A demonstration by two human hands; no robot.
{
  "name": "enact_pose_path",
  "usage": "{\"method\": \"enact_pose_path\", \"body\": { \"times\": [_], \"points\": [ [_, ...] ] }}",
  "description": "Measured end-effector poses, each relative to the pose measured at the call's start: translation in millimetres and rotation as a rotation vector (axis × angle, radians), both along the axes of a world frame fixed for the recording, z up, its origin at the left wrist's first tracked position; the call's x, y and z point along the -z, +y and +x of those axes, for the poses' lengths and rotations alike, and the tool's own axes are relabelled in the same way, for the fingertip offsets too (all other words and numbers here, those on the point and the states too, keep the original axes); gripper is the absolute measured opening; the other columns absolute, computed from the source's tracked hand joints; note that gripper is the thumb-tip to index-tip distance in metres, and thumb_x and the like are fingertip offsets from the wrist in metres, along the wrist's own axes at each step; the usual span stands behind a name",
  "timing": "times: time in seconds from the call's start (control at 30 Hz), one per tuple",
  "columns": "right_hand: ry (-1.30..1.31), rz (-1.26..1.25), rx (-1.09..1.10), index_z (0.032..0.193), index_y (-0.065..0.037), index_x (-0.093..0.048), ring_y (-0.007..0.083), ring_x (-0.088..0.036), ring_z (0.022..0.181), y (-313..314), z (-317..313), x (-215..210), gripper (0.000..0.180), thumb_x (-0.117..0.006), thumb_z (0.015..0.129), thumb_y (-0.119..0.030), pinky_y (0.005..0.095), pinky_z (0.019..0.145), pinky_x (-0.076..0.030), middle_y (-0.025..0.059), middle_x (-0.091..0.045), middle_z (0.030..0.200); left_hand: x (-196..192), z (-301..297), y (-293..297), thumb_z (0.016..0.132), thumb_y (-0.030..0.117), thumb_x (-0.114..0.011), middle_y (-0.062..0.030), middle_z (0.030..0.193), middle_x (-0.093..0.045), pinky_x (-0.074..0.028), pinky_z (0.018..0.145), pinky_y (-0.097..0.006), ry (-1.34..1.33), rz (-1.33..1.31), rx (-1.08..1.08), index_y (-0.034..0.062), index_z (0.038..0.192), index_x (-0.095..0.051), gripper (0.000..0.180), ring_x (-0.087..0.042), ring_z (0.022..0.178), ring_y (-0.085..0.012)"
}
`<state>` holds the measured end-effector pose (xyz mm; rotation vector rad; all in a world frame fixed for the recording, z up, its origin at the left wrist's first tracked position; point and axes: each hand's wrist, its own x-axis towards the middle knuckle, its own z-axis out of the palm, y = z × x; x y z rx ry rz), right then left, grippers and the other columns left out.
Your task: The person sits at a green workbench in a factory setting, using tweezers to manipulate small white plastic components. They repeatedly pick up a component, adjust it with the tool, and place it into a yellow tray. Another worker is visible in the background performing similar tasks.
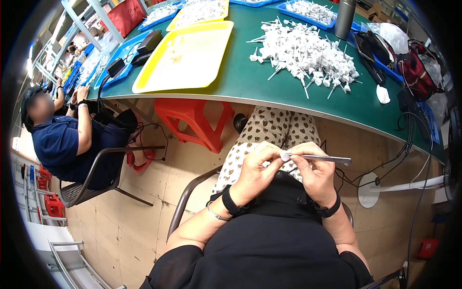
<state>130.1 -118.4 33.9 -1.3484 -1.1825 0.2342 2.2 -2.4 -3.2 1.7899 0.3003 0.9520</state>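
Note:
Above my lap, my left hand [260,168] pinches a small white plastic part [285,156] between thumb and fingertips. My right hand [313,168] grips a slim metal blade-like tool [329,158], whose flat end sticks out to the right. The fingers of that hand meet the white part, so the tool's working end is hidden. Beyond my knees, a heap of white plastic parts with thin stems [308,53] lies on the green table [240,72]. To its left sits a yellow tray [192,58] with a few tiny pieces in it.
A grey bottle [345,19] and a blue tray of white parts [310,12] stand behind the heap. A dark red bag [417,70] lies at the right. Below the table are a red stool [192,118] and loose cables. A co-worker [72,130] sits at the left.

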Motion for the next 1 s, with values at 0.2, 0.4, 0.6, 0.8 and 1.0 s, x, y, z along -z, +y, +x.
{"method": "enact_pose_path", "body": {
  "times": [0.2,0.4,0.6,0.8,1.0],
  "points": [
    [0.051,-0.005,-0.004,0.102,0.002,-0.073,0.0168,-0.070,0.079,-0.8,-0.8,1.5,0.009,-0.073,0.096,-0.004,0.0281,0.069,-0.056,0.0097,-0.072,0.093,-0.2,-1.2,0.8,0.088,-0.003,-0.077,-0.0060,0.092,-0.070,-0.053,0.069,-0.029,0.019,0.035,0.007,0.0013,0.096,-0.071,0.011,-0.065,0.082,-0.0172],
    [0.020,-0.028,0.006,0.102,0.002,-0.073,0.0159,-0.069,0.077,-1.3,0.7,0.2,0.008,-0.073,0.096,-0.004,0.0272,0.067,-0.055,0.0090,-0.072,0.091,-3.8,-2.4,1.0,0.088,-0.007,-0.074,-0.0085,0.094,-0.068,-0.056,0.072,-0.029,0.038,0.001,0.039,0.0003,0.099,-0.072,0.014,-0.068,0.083,-0.0185],
    [0.049,-0.019,-0.007,0.101,0.003,-0.073,0.0164,-0.070,0.076,-1.0,0.5,-0.3,0.007,-0.072,0.096,-0.003,0.0276,0.066,-0.054,0.0096,-0.072,0.091,-3.9,-3.0,1.3,0.089,-0.007,-0.074,-0.0084,0.095,-0.068,-0.057,0.073,-0.029,0.043,-0.020,0.057,0.0008,0.100,-0.072,0.014,-0.069,0.084,-0.0182],
    [0.014,-0.025,-0.007,0.100,0.003,-0.072,0.0171,-0.070,0.075,-1.6,3.4,0.2,0.006,-0.072,0.095,-0.001,0.0279,0.065,-0.054,0.0101,-0.071,0.089,-0.5,-1.5,1.3,0.089,-0.006,-0.075,-0.0083,0.096,-0.068,-0.058,0.074,-0.029,0.031,-0.015,0.063,0.0011,0.101,-0.073,0.014,-0.069,0.085,-0.0181],
    [-0.042,-0.043,0.006,0.095,0.001,-0.071,0.0193,-0.069,0.073,-1.0,2.6,-3.2,0.002,-0.071,0.094,0.000,0.0303,0.065,-0.053,0.0109,-0.071,0.088,1.4,-0.8,0.1,0.090,0.000,-0.077,-0.0064,0.094,-0.071,-0.053,0.072,-0.028,0.029,-0.021,0.053,0.0006,0.098,-0.072,0.009,-0.066,0.085,-0.0168]
  ]
}}
